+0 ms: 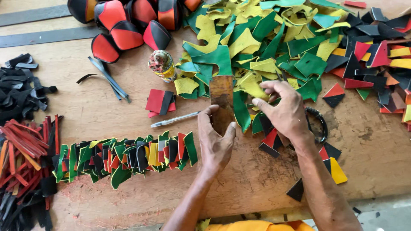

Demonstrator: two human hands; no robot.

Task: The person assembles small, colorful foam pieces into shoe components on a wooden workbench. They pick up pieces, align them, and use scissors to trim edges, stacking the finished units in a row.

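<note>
The wooden counter (107, 107) carries everything, and I take the brown template (221, 102), a worn rectangular board standing near the middle, as the landmark.

Above and to the right of the template lies the big heap of green and yellow scraps (265, 42). Further right of it is a heap of black, red and orange pieces (376, 55). To the lower left of the template, a long row of stacked coloured pieces (128, 156) stretches across the counter. Far to the left of the template are bundles of red and black strips (21, 158). Above and left of it sit the sewn red and black shells (124, 25).

The left hand (214, 141) is just below the template and grasps its lower end between thumb and fingers. The right hand (284, 109) is just to the right of the template; its fingers are bent over the green and black pieces there, and I cannot tell if it pinches one.

Behind the right wrist, right of the template, is a black ring (320, 124). Left of the template lies a white pen (173, 119), and above the pen stands a small stained bottle (162, 65).
</note>
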